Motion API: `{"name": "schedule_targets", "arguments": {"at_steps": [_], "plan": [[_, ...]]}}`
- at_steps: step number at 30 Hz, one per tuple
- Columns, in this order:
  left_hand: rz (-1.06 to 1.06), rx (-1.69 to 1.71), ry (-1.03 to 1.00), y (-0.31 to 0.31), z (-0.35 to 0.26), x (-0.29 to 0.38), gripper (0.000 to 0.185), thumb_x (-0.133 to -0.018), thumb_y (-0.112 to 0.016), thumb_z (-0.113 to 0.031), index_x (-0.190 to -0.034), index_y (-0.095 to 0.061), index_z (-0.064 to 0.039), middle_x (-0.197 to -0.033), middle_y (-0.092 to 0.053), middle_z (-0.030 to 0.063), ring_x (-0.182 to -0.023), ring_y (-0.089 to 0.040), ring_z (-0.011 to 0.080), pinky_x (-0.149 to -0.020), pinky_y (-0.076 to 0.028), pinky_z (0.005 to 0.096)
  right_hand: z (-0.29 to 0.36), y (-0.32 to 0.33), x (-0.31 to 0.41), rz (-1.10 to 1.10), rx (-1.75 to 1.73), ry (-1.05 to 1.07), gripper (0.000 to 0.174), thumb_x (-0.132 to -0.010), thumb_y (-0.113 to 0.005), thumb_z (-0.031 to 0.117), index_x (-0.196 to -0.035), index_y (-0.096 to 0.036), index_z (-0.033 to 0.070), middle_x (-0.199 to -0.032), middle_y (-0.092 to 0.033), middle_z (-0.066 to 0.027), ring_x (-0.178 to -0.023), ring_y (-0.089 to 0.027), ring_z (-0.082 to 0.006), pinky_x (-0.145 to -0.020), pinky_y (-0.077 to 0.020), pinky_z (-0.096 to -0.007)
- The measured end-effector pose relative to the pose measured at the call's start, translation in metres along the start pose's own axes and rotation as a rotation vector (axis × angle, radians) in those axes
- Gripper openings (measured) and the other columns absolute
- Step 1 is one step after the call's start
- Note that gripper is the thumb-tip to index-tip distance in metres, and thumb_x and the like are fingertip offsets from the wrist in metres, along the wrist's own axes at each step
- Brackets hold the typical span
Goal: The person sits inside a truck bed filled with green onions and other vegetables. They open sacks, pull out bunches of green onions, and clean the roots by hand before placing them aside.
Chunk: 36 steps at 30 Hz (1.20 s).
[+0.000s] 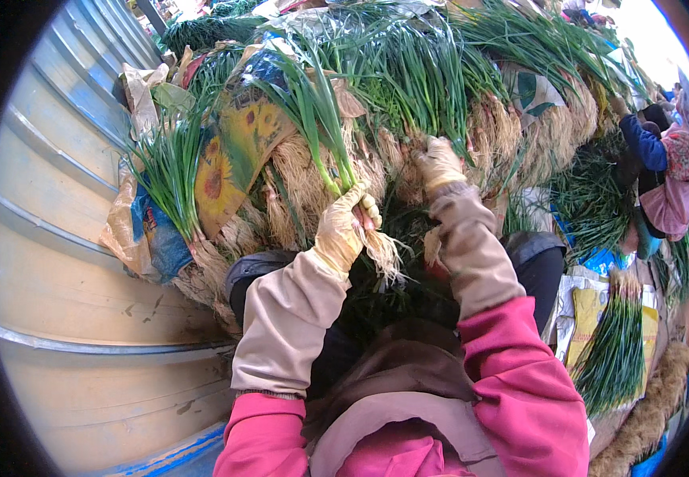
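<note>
My left hand [344, 229], in a pale yellow glove, is closed around a few green onion or young garlic stalks [334, 158]. Their leaves point away from me and their pale roots [385, 253] hang below my fist. To the right, my gloved right hand [441, 161] reaches into the pile of similar plants [422, 89], touching them near their stem bases and roots. Its fingertips are partly hidden, so a grip there is unclear. Tangled roots [297, 173] hang along the near side of the pile, beside both hands.
A ribbed metal wall [112, 286] rises close on my left. Sunflower-printed sheeting [225, 161] lies among the plants. At right, a root-aligned bundle [615, 340] rests on sacking, with loose greens [589, 191] beyond it. Another person [672, 161] is at the far right.
</note>
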<state>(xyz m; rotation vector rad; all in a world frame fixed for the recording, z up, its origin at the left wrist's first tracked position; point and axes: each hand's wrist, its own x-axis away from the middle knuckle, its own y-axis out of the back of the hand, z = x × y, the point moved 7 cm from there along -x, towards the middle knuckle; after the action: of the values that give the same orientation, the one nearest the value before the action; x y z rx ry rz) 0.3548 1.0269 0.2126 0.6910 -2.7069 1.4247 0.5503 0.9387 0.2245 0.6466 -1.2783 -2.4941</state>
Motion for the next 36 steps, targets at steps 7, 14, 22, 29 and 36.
{"name": "schedule_targets", "arguments": {"at_steps": [7, 14, 22, 29, 36], "plan": [[-0.154, -0.147, 0.065, 0.011, 0.008, -0.002, 0.009, -0.083, -0.062, -0.015, -0.083, -0.061, -0.006, -0.067, -0.06, 0.0041, -0.045, -0.046, 0.0109, -0.045, -0.039, 0.0245, -0.007, 0.007, 0.008, 0.226, -1.143, -0.12, 0.017, -0.073, -0.071, 0.009, -0.073, -0.054, 0.01, -0.065, -0.049, 0.0036, -0.058, -0.041, -0.0073, -0.051, -0.035, -0.0232], [-0.132, -0.165, 0.107, 0.005, 0.022, -0.008, 0.014, -0.083, -0.062, -0.012, -0.095, -0.06, -0.005, -0.087, -0.066, 0.0091, -0.053, -0.051, 0.0095, -0.047, -0.039, 0.0201, -0.008, -0.011, 0.086, -0.032, -0.704, 0.048, 0.014, -0.073, -0.065, 0.008, -0.077, -0.052, 0.007, -0.068, -0.058, -0.0074, -0.061, -0.055, -0.0171, -0.058, -0.0464, -0.028], [-0.147, -0.358, 0.04, 0.015, 0.02, -0.006, 0.013, -0.083, -0.06, -0.011, -0.079, -0.063, 0.001, -0.054, -0.054, 0.0037, -0.037, -0.039, 0.0074, -0.033, -0.026, 0.0185, 0.014, -0.042, 0.138, 0.023, -0.565, 0.145, 0.018, -0.074, -0.068, 0.014, -0.077, -0.051, 0.008, -0.059, -0.05, -0.0036, -0.051, -0.046, -0.016, -0.049, -0.0397, -0.0293], [-0.088, -0.241, 0.102, 0.022, 0.014, 0.001, 0.02, -0.086, -0.057, -0.014, -0.081, -0.061, 0.005, -0.053, -0.053, 0.0027, -0.041, -0.043, 0.0087, -0.044, -0.038, 0.0213, -0.014, -0.077, 0.116, 0.506, -1.263, -0.406, 0.014, -0.083, -0.062, 0.018, -0.089, -0.058, 0.005, -0.066, -0.056, 0.0001, -0.05, -0.049, -0.011, -0.046, -0.0394, -0.0218], [-0.105, -0.408, -0.015, 0.023, 0.006, 0.004, 0.017, -0.085, -0.058, -0.009, -0.077, -0.06, 0.005, -0.051, -0.051, 0.0029, -0.04, -0.043, 0.0109, -0.046, -0.04, 0.0237, 0.057, -0.069, 0.089, 0.334, -1.632, -0.354, 0.005, -0.08, -0.062, 0.004, -0.084, -0.06, 0.006, -0.07, -0.059, 0.0005, -0.059, -0.054, -0.0103, -0.054, -0.0435, -0.0236]]}}
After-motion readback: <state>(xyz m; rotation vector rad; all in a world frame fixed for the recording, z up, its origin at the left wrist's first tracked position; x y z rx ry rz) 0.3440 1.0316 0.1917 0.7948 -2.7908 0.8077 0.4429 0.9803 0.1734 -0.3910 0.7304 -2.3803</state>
